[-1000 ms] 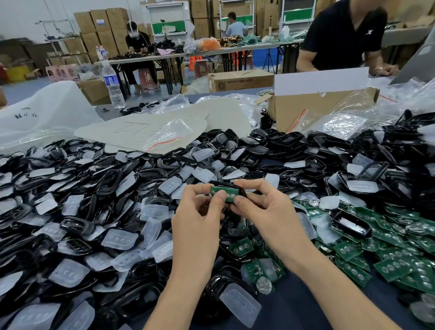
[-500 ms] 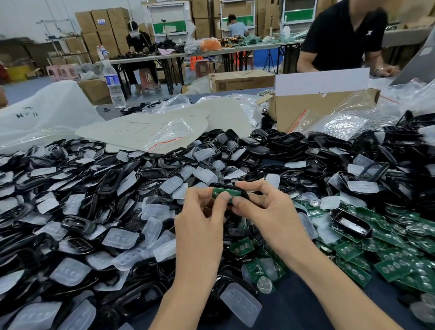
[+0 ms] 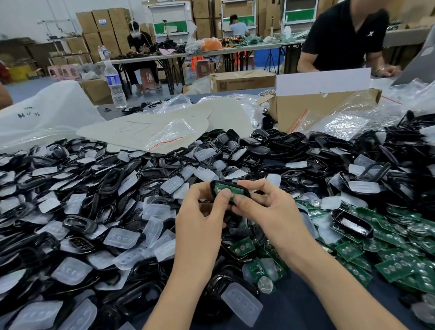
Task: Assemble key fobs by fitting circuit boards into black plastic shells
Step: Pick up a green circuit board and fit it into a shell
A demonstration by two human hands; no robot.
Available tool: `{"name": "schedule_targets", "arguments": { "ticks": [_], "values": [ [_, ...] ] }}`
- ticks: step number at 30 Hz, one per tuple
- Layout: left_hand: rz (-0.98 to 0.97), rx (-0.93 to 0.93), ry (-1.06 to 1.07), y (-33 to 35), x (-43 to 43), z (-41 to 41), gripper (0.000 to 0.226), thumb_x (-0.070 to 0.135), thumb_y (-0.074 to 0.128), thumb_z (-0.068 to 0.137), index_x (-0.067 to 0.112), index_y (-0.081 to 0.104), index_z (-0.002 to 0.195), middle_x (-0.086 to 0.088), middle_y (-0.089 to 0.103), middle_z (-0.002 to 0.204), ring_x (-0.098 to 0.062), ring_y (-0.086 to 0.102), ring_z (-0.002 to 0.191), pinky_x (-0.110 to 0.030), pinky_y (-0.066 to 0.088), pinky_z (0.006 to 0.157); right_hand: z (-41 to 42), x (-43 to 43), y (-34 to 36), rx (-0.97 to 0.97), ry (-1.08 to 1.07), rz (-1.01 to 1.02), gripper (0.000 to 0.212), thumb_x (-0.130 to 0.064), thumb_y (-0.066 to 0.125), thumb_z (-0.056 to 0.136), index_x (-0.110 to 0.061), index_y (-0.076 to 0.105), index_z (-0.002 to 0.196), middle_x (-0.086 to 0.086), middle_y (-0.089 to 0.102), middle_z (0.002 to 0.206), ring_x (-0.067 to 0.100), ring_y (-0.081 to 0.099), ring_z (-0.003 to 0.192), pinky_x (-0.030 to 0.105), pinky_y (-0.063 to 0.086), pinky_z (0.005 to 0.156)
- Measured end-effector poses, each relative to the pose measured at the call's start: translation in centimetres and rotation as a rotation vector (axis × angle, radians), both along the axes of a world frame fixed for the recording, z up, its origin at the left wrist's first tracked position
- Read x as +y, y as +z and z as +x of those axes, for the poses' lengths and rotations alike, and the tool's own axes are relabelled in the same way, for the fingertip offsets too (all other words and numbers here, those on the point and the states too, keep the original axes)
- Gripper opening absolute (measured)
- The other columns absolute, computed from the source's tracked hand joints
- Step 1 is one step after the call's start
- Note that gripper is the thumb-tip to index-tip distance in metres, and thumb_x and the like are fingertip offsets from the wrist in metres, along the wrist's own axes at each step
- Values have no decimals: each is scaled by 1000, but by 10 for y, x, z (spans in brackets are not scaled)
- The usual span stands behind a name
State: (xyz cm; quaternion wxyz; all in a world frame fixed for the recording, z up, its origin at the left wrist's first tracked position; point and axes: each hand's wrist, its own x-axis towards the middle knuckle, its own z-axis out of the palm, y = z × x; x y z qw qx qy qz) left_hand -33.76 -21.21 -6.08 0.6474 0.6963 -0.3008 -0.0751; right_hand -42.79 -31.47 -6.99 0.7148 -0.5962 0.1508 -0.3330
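A black plastic shell (image 3: pixel 239 191) with a green circuit board (image 3: pixel 223 189) lying in it is held above the pile at the middle of the table. My left hand (image 3: pixel 202 218) grips its left end, thumb pressed on the board. My right hand (image 3: pixel 269 210) grips the right end, thumb beside the left thumb. Much of the shell is hidden under my fingers. A heap of loose black shells (image 3: pixel 113 183) and translucent button pads (image 3: pixel 123 237) spreads across the left and far side. Loose green circuit boards (image 3: pixel 401 262) lie in a pile at the right.
An open black shell (image 3: pixel 351 223) rests on the boards at the right. Beyond the heap stand a cardboard box (image 3: pixel 318 110), plastic bags (image 3: pixel 38 119) and a water bottle (image 3: pixel 113 82). A person in a black shirt (image 3: pixel 344 32) sits across the table. Dark tabletop (image 3: pixel 296 317) shows between my forearms.
Both hands have tilted the shell so its board side faces me more, and the thumbs have slid onto the board. The hands stay in the same place above the pile.
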Motion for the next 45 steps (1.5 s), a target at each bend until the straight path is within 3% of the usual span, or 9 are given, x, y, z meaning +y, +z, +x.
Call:
{"name": "schedule_targets", "arguments": {
  "ticks": [9, 13, 22, 27, 30, 34, 37, 41, 45],
  "values": [
    [9, -129, 32, 0, 3, 0, 38, 10, 66, 94, 46, 61, 85, 15, 65, 84, 4, 60, 87, -5, 43, 67, 4, 6, -3, 119, -60, -204, 25, -19, 79, 88, -36, 61, 84, 0, 77, 100, 20, 74, 93, 37, 60, 83],
    [30, -171, 8, 0, 9, -2, 34, 13, 66, 94, 46, 61, 89, 15, 65, 86, 2, 60, 87, -7, 43, 67, 5, 10, -3, 146, -98, -225, 20, -13, 75, 90, -25, 59, 89, -6, 77, 94, 15, 74, 89, 37, 58, 82],
    [85, -311, 83, 23, 66, 15, 22, 13, 70, 91, 33, 62, 86, 21, 66, 84, 2, 60, 79, -8, 44, 68, 30, 50, 12, 167, -39, -361, 27, -18, 72, 92, -41, 59, 87, -15, 75, 93, 5, 70, 92, 33, 55, 87],
    [139, -432, 127, 48, 110, 47, 25, 15, 71, 92, 37, 59, 88, 12, 67, 75, -1, 65, 71, -17, 51, 63, 68, 85, 34, 97, 104, -323, 23, -11, 67, 96, -32, 57, 92, -22, 74, 86, -3, 69, 80, 15, 54, 71],
    [161, -422, 116, 60, 136, 68, 24, 18, 72, 91, 39, 61, 89, 20, 69, 80, 0, 65, 68, -9, 48, 59, 90, 101, 46, 100, 169, -321, 21, -12, 67, 96, -30, 57, 93, -17, 74, 90, 3, 71, 85, 26, 58, 80],
    [305, -484, 76, 75, 161, 101, 23, 21, 67, 93, 43, 65, 99, 22, 72, 84, 0, 68, 82, -20, 54, 72, 111, 109, 58, 156, 125, -429, 19, -20, 66, 97, -33, 54, 93, -9, 70, 100, 10, 70, 87, 36, 56, 86],
    [345, -435, 126, 77, 174, 131, 15, 27, 61, 98, 38, 66, 106, 21, 74, 85, -3, 70, 82, -29, 56, 76, 123, 110, 61, 159, 93, -272, 14, -21, 61, 101, -31, 52, 98, -3, 68, 108, 8, 71, 70, 33, 57, 76],
    [429, -330, 311, 73, 185, 183, 13, 23, 57, 99, 23, 68, 107, 11, 74, 74, -27, 68, 74, -41, 57, 74, 141, 104, 71, 104, 123, 43, 13, -13, 52, 105, -10, 50, 118, 2, 73, 96, 5, 68, 59, 23, 60, 66],
    [601, -259, 397, 61, 189, 225, 16, 18, 54, 99, 11, 68, 105, 3, 70, 78, -16, 64, 73, -33, 47, 71, 164, 104, 81, 93, 155, 175, 21, -7, 47, 106, -2, 43, 126, 8, 70, 93, 13, 67, 59, 27, 59, 65]
  ]
}}
